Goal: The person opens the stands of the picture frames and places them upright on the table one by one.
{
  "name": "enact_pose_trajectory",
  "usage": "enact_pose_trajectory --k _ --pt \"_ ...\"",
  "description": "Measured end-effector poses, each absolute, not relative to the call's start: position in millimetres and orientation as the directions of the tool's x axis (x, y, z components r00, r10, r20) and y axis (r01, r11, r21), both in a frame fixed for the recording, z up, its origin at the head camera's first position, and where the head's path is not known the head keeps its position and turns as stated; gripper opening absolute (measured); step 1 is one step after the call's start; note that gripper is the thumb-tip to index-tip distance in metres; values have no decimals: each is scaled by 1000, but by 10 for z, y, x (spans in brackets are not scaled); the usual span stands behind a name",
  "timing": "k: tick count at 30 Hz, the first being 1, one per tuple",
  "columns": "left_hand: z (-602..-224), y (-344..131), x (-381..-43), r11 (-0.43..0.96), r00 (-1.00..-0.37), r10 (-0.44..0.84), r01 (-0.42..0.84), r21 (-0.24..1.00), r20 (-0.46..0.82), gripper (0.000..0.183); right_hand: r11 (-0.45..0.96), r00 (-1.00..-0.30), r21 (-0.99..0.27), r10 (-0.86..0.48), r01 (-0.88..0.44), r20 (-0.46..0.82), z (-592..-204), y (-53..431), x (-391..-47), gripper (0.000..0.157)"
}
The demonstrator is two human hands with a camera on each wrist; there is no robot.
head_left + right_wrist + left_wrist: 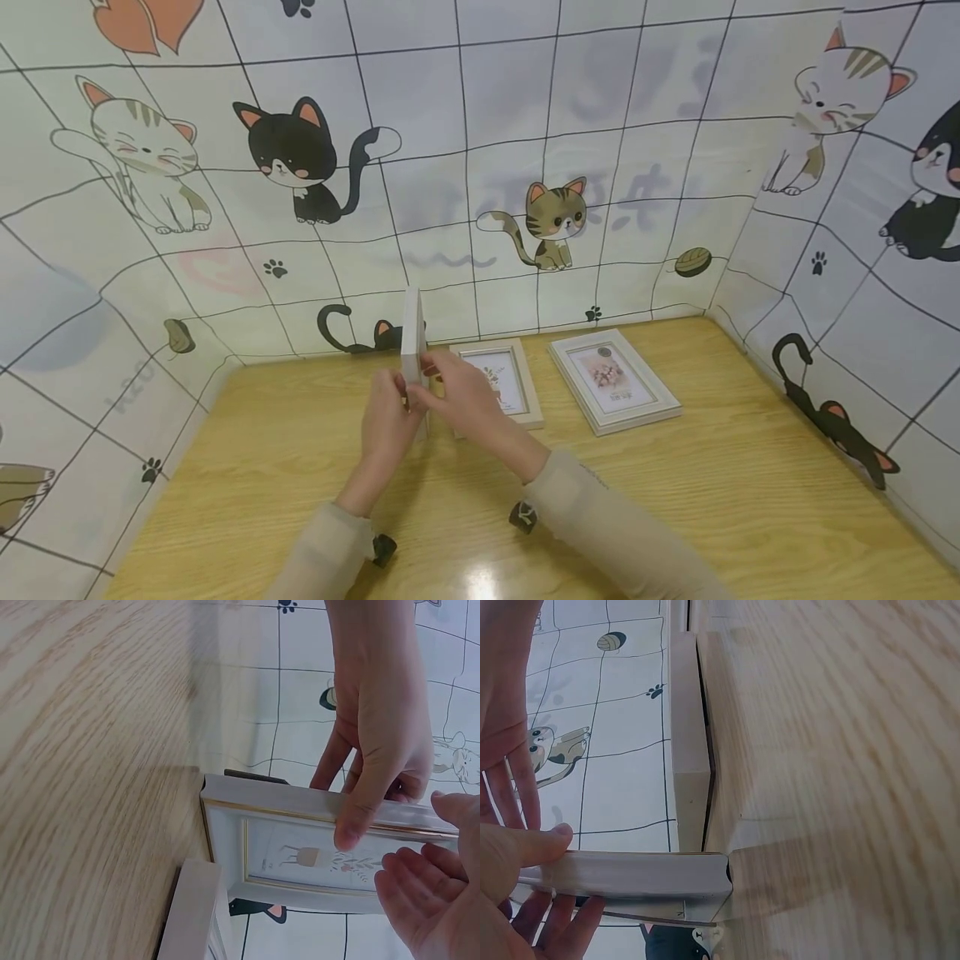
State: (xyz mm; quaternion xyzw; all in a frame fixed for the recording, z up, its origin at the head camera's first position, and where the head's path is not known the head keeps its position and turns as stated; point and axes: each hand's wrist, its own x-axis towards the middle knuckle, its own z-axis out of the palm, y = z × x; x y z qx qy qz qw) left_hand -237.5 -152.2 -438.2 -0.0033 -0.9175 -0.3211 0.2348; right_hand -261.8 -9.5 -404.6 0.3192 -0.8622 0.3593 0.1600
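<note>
A white picture frame (410,337) with a gold inner line stands upright on the wooden table, edge-on in the head view. Its front, with a drawing of a potted plant, faces the right hand in the right wrist view. My left hand (387,421) grips the frame's near side edge, thumb on the front (300,859) and fingers behind it. My right hand (468,392) is at the front side, fingers extended and loosely bent close to the glass, thumb near the edge. A dark flap (255,777) sticks out from the frame's back.
Right of the hands lie a light wood-coloured frame (531,400) with a plant print and a white frame (637,383) with a flower print. Cat-patterned cloth walls (510,100) enclose the table (675,500) at the back and sides.
</note>
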Motion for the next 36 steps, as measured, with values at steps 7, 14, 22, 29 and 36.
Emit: enact_pose_trajectory --k 7,14,22,29,36 --pt "-4383 -1509 -2387 807 -890 -140 151 571 434 33 499 -767 -583 -420 -641 485 -4049 -135 -2622 44" --pt "-4380 -1528 -2385 800 -888 -130 169 575 441 33 451 -772 -628 -411 -634 485 -4067 -157 -2637 41" --pt "-4347 -1598 -2347 733 -930 -83 187 654 359 41 376 -777 -687 -410 -622 478 -4094 -168 -2651 36" --pt "-4294 -1741 -2291 690 -949 -16 217 691 314 39 325 -804 -754 -408 -570 432 -4123 -165 -2672 37" --pt "-4258 -1944 -2298 702 -956 34 230 674 291 38 285 -808 -785 -419 -550 414 -4154 -154 -2715 38"
